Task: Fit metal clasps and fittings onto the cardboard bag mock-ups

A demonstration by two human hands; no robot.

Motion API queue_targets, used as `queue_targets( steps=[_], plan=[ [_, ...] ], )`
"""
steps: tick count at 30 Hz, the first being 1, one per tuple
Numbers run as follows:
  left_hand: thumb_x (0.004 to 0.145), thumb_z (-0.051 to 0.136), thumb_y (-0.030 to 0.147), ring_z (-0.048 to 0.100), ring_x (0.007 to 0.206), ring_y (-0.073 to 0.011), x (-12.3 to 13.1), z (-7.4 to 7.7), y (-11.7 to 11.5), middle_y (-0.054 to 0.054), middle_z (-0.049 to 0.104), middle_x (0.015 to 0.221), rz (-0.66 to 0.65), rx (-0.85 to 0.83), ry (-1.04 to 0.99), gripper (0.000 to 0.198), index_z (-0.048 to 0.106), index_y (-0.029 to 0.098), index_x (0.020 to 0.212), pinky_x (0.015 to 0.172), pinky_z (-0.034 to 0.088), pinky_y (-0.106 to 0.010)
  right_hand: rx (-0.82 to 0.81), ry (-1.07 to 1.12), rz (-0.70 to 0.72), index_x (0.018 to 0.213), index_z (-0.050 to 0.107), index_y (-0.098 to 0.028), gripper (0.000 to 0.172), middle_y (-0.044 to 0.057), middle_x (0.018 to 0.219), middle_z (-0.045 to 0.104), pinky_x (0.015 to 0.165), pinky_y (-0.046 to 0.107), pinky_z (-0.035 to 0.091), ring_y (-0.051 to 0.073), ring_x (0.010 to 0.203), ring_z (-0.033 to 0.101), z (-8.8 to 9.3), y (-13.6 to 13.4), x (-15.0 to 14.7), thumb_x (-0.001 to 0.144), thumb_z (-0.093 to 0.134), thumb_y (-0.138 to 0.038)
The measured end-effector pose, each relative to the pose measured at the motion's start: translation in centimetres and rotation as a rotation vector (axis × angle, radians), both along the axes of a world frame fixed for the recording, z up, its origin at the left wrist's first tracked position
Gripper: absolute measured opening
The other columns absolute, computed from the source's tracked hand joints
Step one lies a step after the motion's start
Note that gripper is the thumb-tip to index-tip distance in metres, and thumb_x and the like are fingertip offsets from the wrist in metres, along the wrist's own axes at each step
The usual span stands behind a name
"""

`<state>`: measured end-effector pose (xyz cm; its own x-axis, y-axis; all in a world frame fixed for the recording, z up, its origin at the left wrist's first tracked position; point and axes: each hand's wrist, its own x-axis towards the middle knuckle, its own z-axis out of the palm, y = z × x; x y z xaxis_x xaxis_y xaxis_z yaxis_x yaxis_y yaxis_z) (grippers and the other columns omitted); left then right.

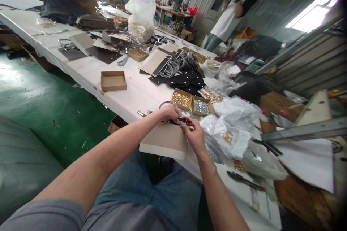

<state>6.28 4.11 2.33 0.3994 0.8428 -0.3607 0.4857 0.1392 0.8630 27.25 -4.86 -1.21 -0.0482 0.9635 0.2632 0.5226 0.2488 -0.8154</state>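
Observation:
A flat beige panel (164,137) with a pale lower edge and a black strip along its far edge lies at the table's front edge, above my lap. My left hand (171,113) is closed on the black strip, fingers bent down over it. Against the strip's right end my right hand (193,133) pinches with thumb and forefinger, its other fingers curled. Any small part between the fingertips is too small to make out. Just beyond the hands stand a small box of gold-coloured fittings (181,99) and a box of silver-coloured fittings (201,106).
An open cardboard box (114,81) stands to the left on the white table (89,72). Black pieces with metal studs (180,82) and stacked beige panels (154,63) lie farther back. Plastic bags (233,121) crowd the right. A person (233,11) stands beyond the table.

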Motion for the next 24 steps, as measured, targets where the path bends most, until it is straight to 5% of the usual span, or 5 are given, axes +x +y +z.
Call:
queue_targets(
  steps=[5, 24],
  plan=[
    [0.067, 0.091, 0.012, 0.065, 0.068, -0.0146, 0.2, 0.1, -0.1, 0.002, 0.078, 0.079, 0.028, -0.029, -0.006, 0.043, 0.093, 0.024, 0.108, 0.058, 0.049, -0.021, -0.053, -0.013, 0.001, 0.146, 0.076, -0.027, 0.053, 0.014, 0.143, 0.072, 0.086, 0.041, 0.064, 0.025, 0.101, 0.071, -0.2, 0.5, 0.3, 0.100, 0.077, -0.054],
    [0.066, 0.102, 0.027, 0.066, 0.073, -0.0159, -0.2, 0.6, -0.4, 0.000, 0.079, 0.084, -0.045, 0.139, 0.093, 0.040, 0.092, 0.020, 0.104, 0.062, 0.048, -0.023, -0.033, 0.093, -0.025, 0.146, 0.075, -0.026, 0.054, 0.011, 0.128, 0.083, 0.087, 0.041, 0.063, 0.027, 0.094, 0.075, 0.2, -0.1, -0.8, 0.097, 0.077, -0.048]
  ],
)
